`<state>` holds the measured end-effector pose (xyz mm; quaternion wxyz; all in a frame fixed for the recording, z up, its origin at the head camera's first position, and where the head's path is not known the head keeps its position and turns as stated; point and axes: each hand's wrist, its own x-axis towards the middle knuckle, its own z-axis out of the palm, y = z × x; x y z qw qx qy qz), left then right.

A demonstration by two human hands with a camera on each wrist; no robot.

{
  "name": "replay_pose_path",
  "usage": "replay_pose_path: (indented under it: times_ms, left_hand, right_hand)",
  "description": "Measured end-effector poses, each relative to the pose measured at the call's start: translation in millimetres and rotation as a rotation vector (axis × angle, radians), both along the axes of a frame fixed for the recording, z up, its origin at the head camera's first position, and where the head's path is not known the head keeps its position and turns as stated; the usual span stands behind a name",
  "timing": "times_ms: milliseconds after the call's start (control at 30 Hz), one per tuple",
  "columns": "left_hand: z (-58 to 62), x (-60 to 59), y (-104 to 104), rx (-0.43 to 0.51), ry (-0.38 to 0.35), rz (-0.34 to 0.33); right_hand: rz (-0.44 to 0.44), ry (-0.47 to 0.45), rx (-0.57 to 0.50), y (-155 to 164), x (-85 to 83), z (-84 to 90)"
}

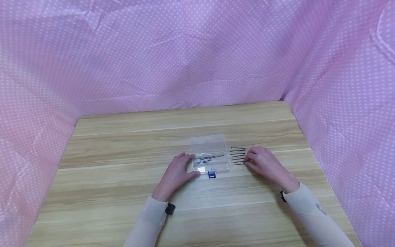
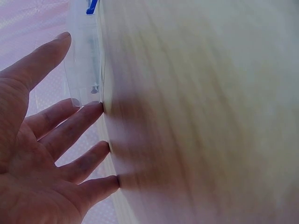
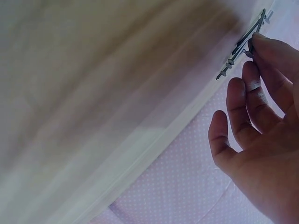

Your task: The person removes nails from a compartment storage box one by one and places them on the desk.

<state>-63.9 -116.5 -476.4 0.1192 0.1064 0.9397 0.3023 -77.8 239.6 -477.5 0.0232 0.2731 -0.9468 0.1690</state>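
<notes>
A clear plastic box [image 1: 228, 164] lies on the table with its hinged lid [image 1: 208, 144] folded back and a blue latch [image 1: 212, 175] at its front. Several metal nails [image 1: 213, 157] lie in the rear compartment. My left hand [image 1: 176, 175] rests against the box's left end, fingers spread and fairly straight, the thumb by the front corner. To the right of the box, several loose nails [image 1: 238, 154] lie in a rough column. My right hand [image 1: 265, 163] is at the near end of that column, pinching a nail [image 3: 250, 46] between thumb and index finger.
The light wood table [image 1: 123, 154] runs out to both sides of the box. Pink dotted cloth [image 1: 185, 51] hangs behind and along the sides. Each wrist wears a black strap, one of them beside the left sleeve [image 1: 152, 212].
</notes>
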Motion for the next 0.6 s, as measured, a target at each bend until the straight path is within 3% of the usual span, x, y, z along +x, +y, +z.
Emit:
replay_pose_path:
  times_ms: [600]
  left_hand:
    - [-1.1,0.2,-0.3,-0.005,0.015,-0.004]
  right_hand:
    - [0.026,-0.030,0.019,-3.8,-3.1,0.6]
